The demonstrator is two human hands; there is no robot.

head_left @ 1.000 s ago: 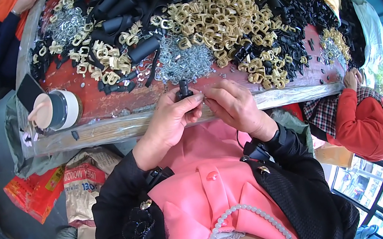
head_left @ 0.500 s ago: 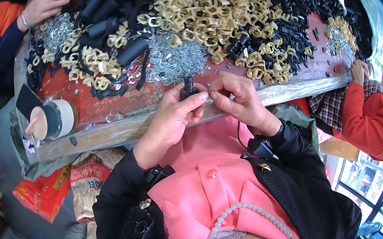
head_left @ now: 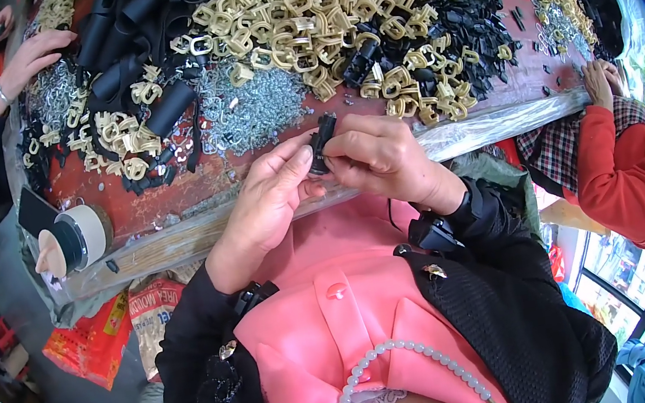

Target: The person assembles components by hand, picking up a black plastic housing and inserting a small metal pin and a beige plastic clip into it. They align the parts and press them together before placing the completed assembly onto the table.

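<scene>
Over the near table edge, my left hand (head_left: 277, 183) grips a small black plastic part (head_left: 323, 139), which stands up tilted between thumb and fingers. Closed in a pinch, my right hand (head_left: 382, 158) presses its fingertips against the part's right side; whether a smaller piece sits in that pinch is hidden. Just beyond my hands lies a heap of small silvery metal pieces (head_left: 251, 104). Behind it spreads a big pile of beige plastic rings (head_left: 296, 15), with more beige pieces (head_left: 123, 134) to the left.
Black tubes (head_left: 171, 107) and small black parts (head_left: 471, 24) cover much of the red table (head_left: 145, 202). A round container (head_left: 84, 235) stands at the left corner. A co-worker's hand (head_left: 31, 65) is at the far left; another person in red sleeves (head_left: 609, 161) sits at the right.
My right fingers have come onto the black part, which now leans to the right. The view has turned slightly, and the table's things appear shifted left.
</scene>
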